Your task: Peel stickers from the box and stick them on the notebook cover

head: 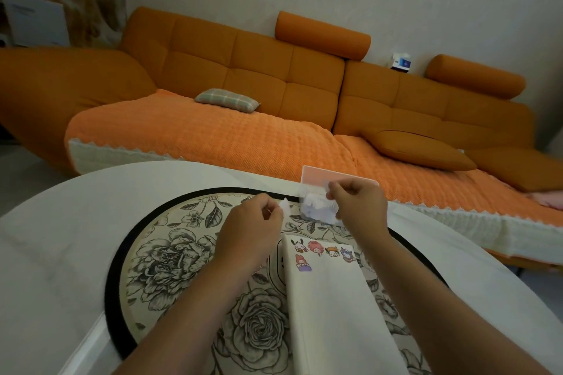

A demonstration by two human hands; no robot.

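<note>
A white notebook (332, 307) lies on the floral mat (170, 259), with several small cartoon stickers (323, 250) across the top of its cover. Beyond it stands a clear sticker box (316, 207) with its pink lid (316, 176) raised; white sticker sheets show inside. My left hand (249, 231) pinches a small white scrap of backing paper (285, 206) just left of the box. My right hand (359, 204) hovers over the box and pinches a small pale sticker piece (327, 187) at its fingertips.
The round mat with a black rim sits on a white table (61, 253). An orange sofa (243, 76) with a checked cushion (227, 99) and an orange pillow (420, 149) runs behind the table. A small blue-and-white box (401, 61) rests on the sofa back.
</note>
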